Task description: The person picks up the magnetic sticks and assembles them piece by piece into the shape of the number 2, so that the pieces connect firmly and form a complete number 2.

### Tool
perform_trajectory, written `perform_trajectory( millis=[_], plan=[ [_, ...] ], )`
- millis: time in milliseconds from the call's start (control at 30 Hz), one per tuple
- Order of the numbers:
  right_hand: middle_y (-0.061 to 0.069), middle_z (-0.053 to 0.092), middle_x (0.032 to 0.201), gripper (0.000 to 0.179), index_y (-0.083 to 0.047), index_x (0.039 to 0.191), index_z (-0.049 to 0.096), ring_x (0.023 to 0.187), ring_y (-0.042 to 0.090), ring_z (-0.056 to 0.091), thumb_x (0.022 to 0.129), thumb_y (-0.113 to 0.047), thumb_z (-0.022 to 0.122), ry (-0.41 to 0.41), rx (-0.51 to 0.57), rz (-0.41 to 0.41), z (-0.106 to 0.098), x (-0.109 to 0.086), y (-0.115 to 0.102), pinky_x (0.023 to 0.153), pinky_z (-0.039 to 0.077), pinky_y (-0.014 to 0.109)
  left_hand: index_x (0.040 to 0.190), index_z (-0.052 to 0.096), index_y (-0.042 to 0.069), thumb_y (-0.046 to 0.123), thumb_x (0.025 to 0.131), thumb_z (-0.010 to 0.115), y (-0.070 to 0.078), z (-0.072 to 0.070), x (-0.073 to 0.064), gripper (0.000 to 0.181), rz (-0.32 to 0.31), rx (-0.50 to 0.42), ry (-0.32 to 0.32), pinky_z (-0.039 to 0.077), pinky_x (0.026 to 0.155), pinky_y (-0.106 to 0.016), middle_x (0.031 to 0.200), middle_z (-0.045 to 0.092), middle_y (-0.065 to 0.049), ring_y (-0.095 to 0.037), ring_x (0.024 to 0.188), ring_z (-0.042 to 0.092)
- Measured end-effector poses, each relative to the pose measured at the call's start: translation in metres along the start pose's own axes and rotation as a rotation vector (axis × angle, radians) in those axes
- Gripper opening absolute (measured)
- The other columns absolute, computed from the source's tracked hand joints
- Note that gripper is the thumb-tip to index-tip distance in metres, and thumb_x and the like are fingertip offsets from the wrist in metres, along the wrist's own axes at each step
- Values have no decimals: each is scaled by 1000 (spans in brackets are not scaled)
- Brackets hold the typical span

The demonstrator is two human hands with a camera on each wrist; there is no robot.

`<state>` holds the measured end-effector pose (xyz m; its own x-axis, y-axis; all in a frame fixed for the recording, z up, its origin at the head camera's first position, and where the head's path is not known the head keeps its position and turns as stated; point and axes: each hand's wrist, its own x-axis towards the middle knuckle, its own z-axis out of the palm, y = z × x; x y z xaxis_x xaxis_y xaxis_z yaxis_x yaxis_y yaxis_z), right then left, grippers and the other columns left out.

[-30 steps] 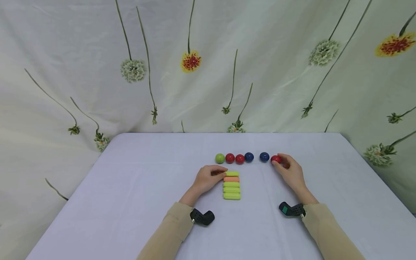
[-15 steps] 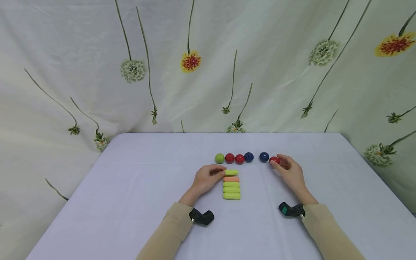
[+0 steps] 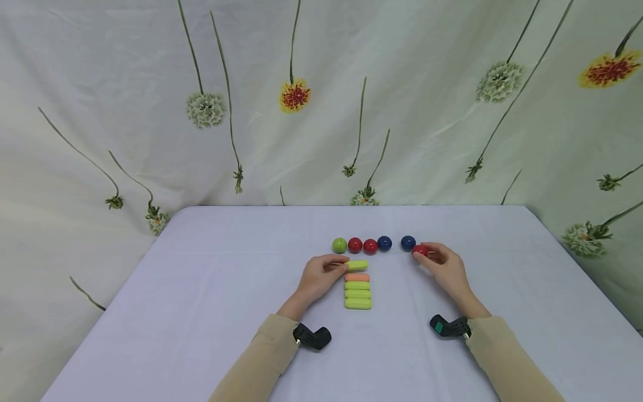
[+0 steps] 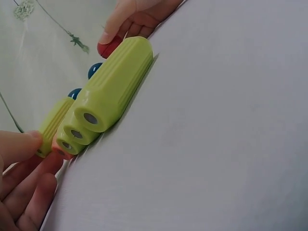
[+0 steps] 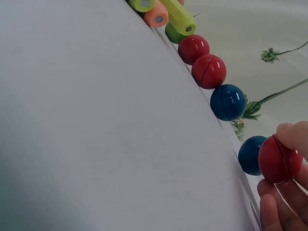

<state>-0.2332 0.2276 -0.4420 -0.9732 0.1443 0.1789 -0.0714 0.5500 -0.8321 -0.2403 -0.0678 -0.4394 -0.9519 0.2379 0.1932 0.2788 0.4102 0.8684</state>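
Thumb and fingers of my left hand pinch the left end of a yellow-green toy rod, tilted slightly. That rod is just beyond an orange rod and a stack of several yellow-green rods lying side by side. In the left wrist view, round grey discs show in the ends of the rods. My right hand holds a red ball between thumb and fingers, close to a dark blue ball. Whether the two balls touch, I cannot tell.
Left of that blue ball, past a gap, runs a row: a dark blue ball, two red balls and a green ball. A white cloth covers the table. Behind hangs a flower-print curtain.
My right hand has brought the red ball leftward and a little nearer to me. My left hand has drawn the yellow-green rod slightly away from the orange one, tilting it.
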Motion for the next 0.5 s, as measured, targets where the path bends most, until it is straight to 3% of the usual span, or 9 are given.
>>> perform_trajectory(
  millis=[333,500],
  plan=[
    [11,60,115,56,-9,122,60,100,24,57,81,-48,69,-55,42,-9,6,-3,-5,80,46,31,108,69,6,14,88,67,3,2,0,22,-53,-147,-7,51,76,-24,103,67,-6,-15,91,64],
    [11,64,107,53,-8,119,61,87,21,61,82,-45,69,-94,81,-2,8,-6,-9,71,48,25,108,69,6,13,88,66,3,3,0,21,-62,-179,-7,51,77,-24,104,67,-6,-15,92,64]
  ],
)
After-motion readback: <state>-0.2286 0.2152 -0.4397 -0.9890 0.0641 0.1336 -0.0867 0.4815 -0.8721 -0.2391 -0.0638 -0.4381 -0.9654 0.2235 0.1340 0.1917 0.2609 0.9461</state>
